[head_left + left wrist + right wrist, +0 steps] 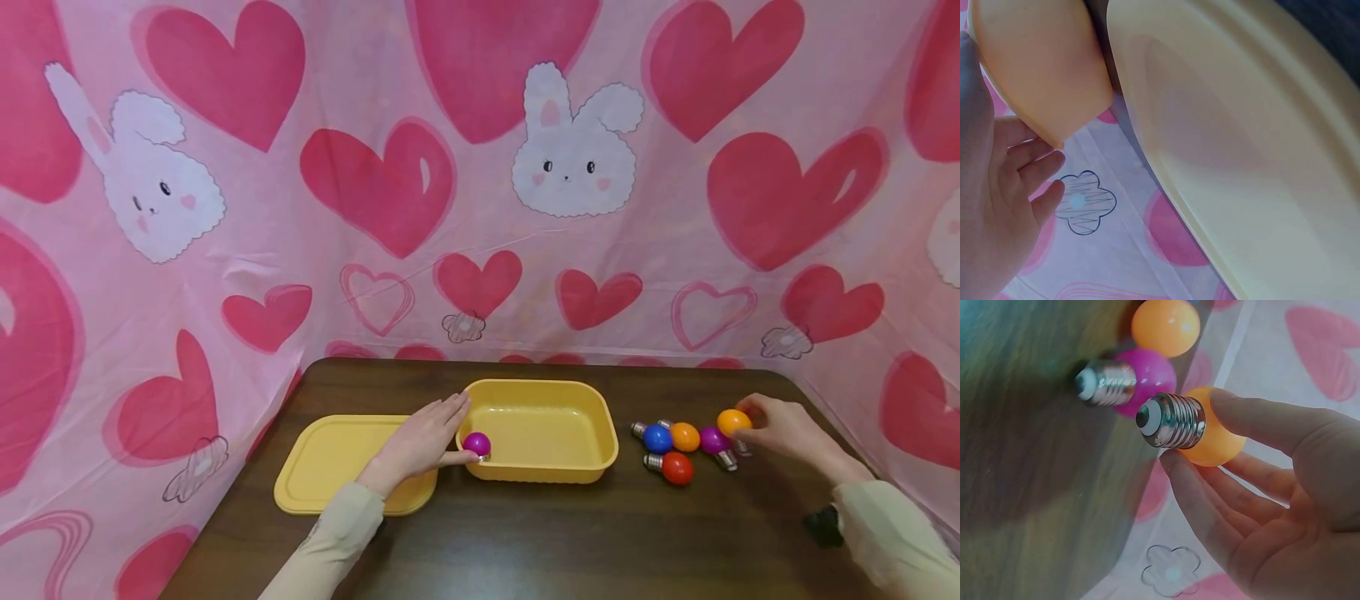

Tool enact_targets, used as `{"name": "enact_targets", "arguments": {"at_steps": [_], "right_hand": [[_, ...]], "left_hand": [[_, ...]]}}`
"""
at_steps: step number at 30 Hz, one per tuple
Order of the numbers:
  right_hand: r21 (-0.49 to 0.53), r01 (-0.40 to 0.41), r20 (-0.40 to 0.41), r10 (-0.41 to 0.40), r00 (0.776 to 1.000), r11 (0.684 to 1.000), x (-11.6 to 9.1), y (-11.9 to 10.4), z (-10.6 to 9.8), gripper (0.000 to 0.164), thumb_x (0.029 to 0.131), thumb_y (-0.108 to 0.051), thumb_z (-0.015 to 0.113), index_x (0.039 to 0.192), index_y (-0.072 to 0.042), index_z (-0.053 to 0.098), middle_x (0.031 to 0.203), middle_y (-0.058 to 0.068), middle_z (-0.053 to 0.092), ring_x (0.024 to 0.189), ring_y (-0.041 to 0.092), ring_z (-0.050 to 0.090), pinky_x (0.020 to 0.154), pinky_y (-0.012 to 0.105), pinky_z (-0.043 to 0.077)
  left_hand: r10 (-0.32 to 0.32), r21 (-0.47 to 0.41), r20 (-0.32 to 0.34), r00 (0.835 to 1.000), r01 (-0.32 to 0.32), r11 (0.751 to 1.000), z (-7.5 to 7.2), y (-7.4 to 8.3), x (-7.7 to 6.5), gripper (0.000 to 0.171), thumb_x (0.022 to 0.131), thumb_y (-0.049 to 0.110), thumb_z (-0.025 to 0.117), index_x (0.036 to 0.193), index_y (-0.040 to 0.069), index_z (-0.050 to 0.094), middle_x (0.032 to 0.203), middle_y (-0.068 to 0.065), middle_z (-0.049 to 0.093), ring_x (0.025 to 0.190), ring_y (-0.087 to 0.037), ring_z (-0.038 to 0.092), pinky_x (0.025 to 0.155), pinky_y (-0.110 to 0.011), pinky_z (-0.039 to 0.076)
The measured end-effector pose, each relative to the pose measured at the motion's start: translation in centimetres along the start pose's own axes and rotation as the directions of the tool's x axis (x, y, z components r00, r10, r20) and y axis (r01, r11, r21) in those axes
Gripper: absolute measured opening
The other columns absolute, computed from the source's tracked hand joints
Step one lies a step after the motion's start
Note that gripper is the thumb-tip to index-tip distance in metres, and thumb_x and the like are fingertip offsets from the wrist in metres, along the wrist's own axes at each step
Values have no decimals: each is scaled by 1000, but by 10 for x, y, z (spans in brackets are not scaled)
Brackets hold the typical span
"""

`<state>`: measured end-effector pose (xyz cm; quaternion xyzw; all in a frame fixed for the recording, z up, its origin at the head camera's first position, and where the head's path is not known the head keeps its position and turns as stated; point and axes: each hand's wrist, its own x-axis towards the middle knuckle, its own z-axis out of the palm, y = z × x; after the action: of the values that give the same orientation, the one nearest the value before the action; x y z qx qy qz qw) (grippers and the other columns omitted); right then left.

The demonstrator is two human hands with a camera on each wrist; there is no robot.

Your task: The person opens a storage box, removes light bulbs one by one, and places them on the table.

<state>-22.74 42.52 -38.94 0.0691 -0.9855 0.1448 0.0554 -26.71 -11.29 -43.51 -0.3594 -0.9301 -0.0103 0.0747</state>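
Note:
My right hand [783, 429] pinches an orange light bulb [732, 422] between thumb and fingers. In the right wrist view, the metal screw base of that bulb [1175, 420] points away from the palm. Just left of it lie a purple bulb [713, 441], another orange bulb [685, 437], a blue bulb [657, 438] and a red bulb [677, 468]. My left hand [423, 442] rests at the left end of a yellow box [540, 475], fingers extended along its rim. Inside the box, near the left thumb, sits one magenta bulb [476, 444].
A flat yellow lid [330, 462] lies left of the box, partly under the left forearm. Everything stands on a dark wooden table [562, 542]. A pink cloth with hearts and rabbits [480, 208] hangs behind the table and along its sides.

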Motion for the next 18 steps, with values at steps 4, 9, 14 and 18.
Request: {"name": "enact_targets", "arguments": {"at_steps": [4, 9, 14, 18], "right_hand": [[4, -21, 18, 21, 1000, 1000, -2, 9, 0, 42, 79, -25, 81, 100, 7, 63, 90, 21, 70, 76, 28, 61, 71, 49, 56], [-19, -41, 38, 42, 998, 999, -5, 20, 3, 45, 79, -26, 80, 99, 10, 61, 89, 24, 69, 76, 32, 61, 70, 51, 54], [-7, -62, 58, 63, 996, 998, -7, 29, 10, 42, 79, -25, 80, 97, 9, 62, 85, 19, 68, 73, 27, 59, 67, 43, 53], [12, -73, 78, 72, 994, 997, -10, 33, 16, 40, 79, -24, 80, 95, 8, 62, 82, 14, 68, 72, 22, 57, 64, 34, 49]], "left_hand": [[-5, 1, -1, 1000, 5, 1000, 0, 0, -1, 87, 90, 64, 55, 150, 3, 40, 158, -13, 40, 147, -27, 40, 120, -43, 37], [-13, -6, 4, 1000, 13, 1000, 1, 0, -1, 87, 91, 65, 55, 151, 3, 39, 159, -13, 39, 147, -27, 39, 120, -42, 36], [-17, -5, 3, 1000, 17, 1000, 2, -1, -1, 88, 90, 65, 55, 151, 4, 38, 159, -12, 39, 147, -26, 39, 121, -42, 36], [-20, -2, 4, 1000, 20, 1000, 4, -2, 0, 88, 90, 65, 55, 152, 5, 38, 160, -11, 38, 147, -26, 39, 120, -42, 36]]}}
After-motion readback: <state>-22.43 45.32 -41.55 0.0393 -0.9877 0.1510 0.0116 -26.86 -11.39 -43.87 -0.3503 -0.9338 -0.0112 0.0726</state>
